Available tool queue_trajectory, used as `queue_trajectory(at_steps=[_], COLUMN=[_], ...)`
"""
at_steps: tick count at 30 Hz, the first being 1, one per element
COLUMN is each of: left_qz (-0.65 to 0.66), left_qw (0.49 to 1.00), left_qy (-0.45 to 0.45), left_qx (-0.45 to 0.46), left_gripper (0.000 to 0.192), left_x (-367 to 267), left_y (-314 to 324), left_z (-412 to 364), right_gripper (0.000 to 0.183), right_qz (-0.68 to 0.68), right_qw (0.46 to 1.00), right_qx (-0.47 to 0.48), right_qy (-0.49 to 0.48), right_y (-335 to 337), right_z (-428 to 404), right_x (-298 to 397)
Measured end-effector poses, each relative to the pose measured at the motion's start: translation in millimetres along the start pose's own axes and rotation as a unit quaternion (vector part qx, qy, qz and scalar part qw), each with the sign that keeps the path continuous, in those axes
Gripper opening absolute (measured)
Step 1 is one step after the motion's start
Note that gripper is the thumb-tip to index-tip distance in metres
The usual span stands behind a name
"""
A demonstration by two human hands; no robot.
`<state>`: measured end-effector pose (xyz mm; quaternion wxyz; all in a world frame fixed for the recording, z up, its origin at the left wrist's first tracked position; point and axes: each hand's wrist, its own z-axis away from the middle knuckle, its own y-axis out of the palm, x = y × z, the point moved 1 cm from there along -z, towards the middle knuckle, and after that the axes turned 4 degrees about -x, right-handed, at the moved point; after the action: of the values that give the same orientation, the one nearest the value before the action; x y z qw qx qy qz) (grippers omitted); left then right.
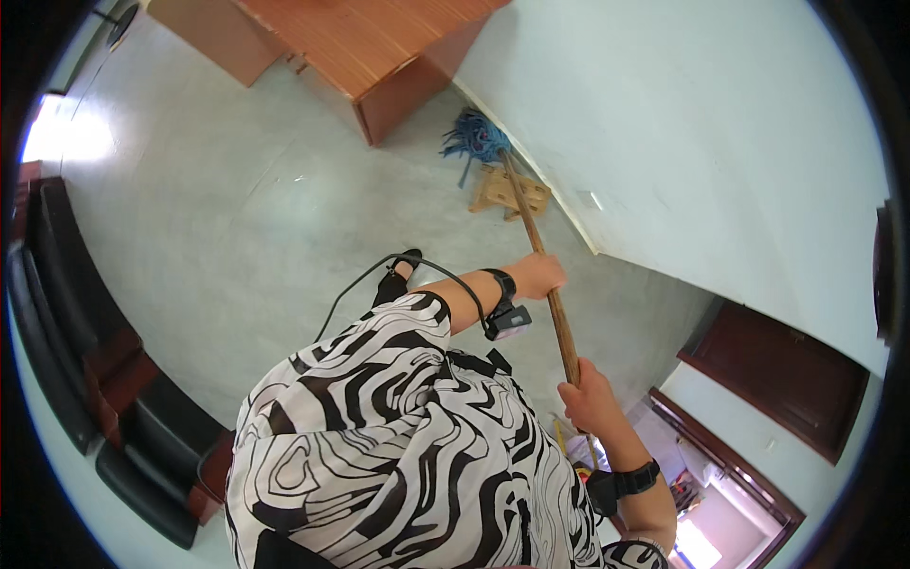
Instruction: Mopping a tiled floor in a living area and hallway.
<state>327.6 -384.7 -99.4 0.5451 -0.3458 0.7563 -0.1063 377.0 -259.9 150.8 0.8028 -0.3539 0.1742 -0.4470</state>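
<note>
Both of my hands grip the wooden handle point(524, 206) of a mop. My left hand point(540, 276) wraps around the middle of the shaft. Closer to my body, my right hand point(591, 400) closes around its near end. The mop's blue strand head point(478, 136) rests on the grey floor point(213, 213), at the foot of the white wall and near the desk's corner. Beneath the shaft, just behind the mop head, lies a flat light brown object point(498, 190) with cut-outs; its material is unclear.
A reddish-brown wooden desk point(355, 43) stands against the white wall point(675, 128). Black sofas point(85, 284) with wooden arms line the left side. To the right are a dark brown door point(782, 377) and an open doorway. A cable point(355, 281) loops by my left arm.
</note>
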Motion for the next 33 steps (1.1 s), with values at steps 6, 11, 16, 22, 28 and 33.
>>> queue_trajectory(at_steps=[6,11,16,22,28,33], left_qz=[0.116,0.084,0.019,0.012,-0.008,0.022], left_qw=[0.992,0.988,0.966,0.961,0.980,0.956], left_qy=[-0.019,-0.129,-0.246,-0.248,-0.127,0.018], left_qx=[-0.038,0.024,0.076,0.123,0.152,0.292], left_gripper=[0.016,0.014,0.011,0.013,0.013,0.019], left_x=[-29,-32,18,25,2,-39], left_y=[30,36,62,86,120,147], left_z=[73,117,167,149,61,23], right_gripper=[0.037,0.033,0.023,0.024,0.025,0.035], right_qz=[0.054,0.071,0.163,0.147,0.120,0.066], right_qw=[0.997,0.987,0.943,0.954,0.983,0.993], right_qx=[0.054,0.123,0.135,0.114,0.049,0.044], right_qy=[-0.020,-0.075,-0.258,-0.236,-0.131,-0.084], right_y=[34,27,64,62,20,13], right_z=[33,20,-63,-91,-58,9], right_x=[-22,-18,-52,-95,-135,-140])
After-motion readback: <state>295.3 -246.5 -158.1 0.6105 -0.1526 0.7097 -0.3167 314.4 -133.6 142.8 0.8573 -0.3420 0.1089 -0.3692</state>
